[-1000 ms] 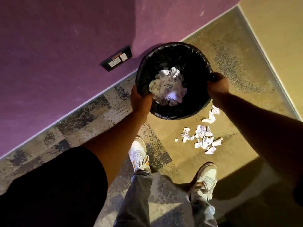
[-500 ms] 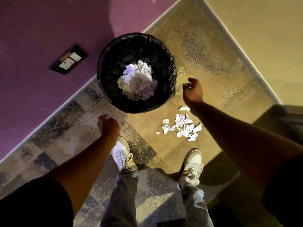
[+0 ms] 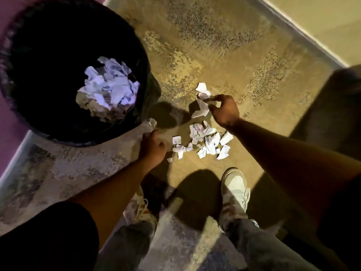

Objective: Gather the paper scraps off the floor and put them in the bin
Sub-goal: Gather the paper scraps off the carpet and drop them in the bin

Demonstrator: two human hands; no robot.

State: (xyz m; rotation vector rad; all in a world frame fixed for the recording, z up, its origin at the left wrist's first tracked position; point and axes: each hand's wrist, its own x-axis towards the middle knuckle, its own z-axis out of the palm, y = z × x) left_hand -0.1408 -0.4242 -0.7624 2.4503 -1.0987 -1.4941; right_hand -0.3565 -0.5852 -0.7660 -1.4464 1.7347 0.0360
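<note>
A black bin [image 3: 48,36] lined with a bag stands at the upper left, with crumpled white paper [image 3: 109,89] inside it. To its right, a pile of white paper scraps [image 3: 205,141] lies on the carpet. My right hand [image 3: 224,110] reaches down above the pile and pinches a long scrap [image 3: 201,111] between thumb and fingers. Another scrap [image 3: 201,87] lies just beyond it. My left hand [image 3: 152,149] hovers low at the pile's left edge, fingers loosely curled and holding nothing. One small scrap [image 3: 152,121] lies by the bin's base.
A purple wall [image 3: 7,118] runs behind the bin. A beige wall with a pale baseboard [image 3: 304,34] closes the corner at the upper right. My two shoes [image 3: 236,184] stand just below the pile. A dark object [image 3: 341,106] sits at the right edge.
Both hands let go of the bin's rim and dropped toward the floor. The view moved closer and lower. My right hand now pinches a scrap, and my left hand has come beside the pile.
</note>
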